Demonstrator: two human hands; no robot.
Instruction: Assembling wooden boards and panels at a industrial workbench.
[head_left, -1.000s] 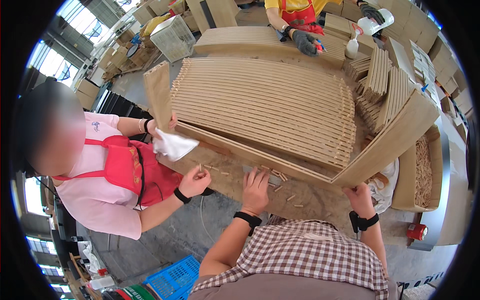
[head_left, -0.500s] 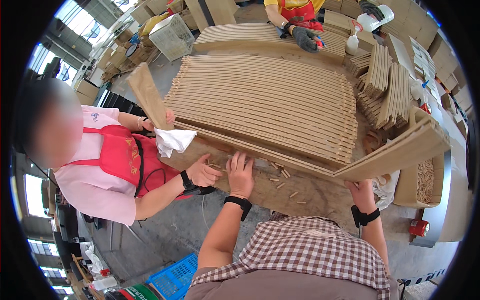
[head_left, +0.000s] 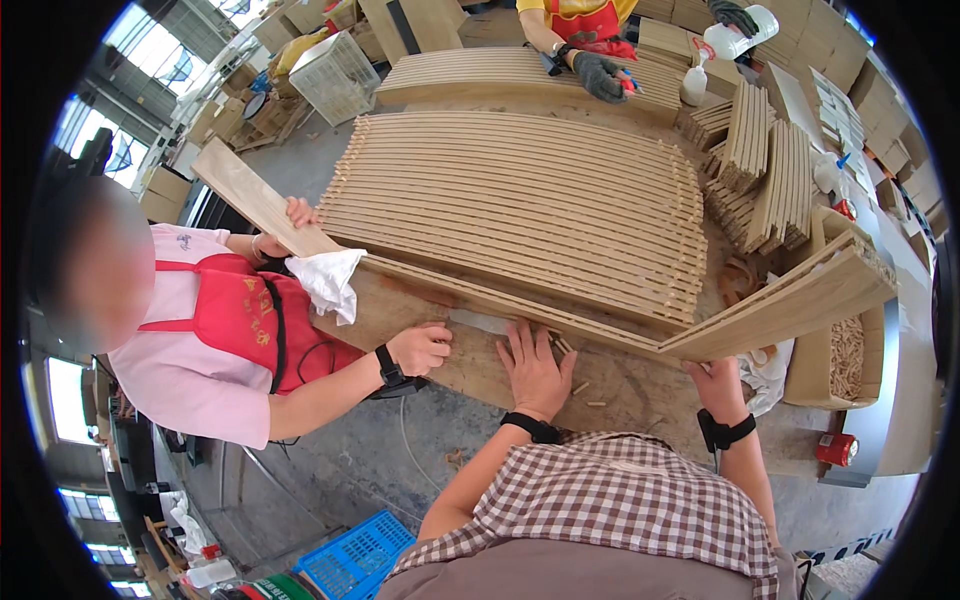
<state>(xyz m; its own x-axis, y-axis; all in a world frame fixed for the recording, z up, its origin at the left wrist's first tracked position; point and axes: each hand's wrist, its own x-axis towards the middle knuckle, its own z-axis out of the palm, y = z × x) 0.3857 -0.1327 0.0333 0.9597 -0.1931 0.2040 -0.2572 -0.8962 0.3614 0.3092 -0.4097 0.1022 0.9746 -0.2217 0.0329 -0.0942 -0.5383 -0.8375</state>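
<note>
At the table's [head_left: 640,395] near edge, the left hand [head_left: 535,365] lies spread flat, pinning the long wooden rail [head_left: 560,315], while the right hand [head_left: 722,385] cups its raised end underneath for support.

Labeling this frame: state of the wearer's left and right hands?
Left hand: open, flat on the workbench, holding nothing.
Right hand: under the end of the long plank; grip cannot be told.

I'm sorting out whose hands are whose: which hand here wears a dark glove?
The hand at the far edge of the table, resting beside the stacked slats. Every hand along the near edge is bare.
</note>
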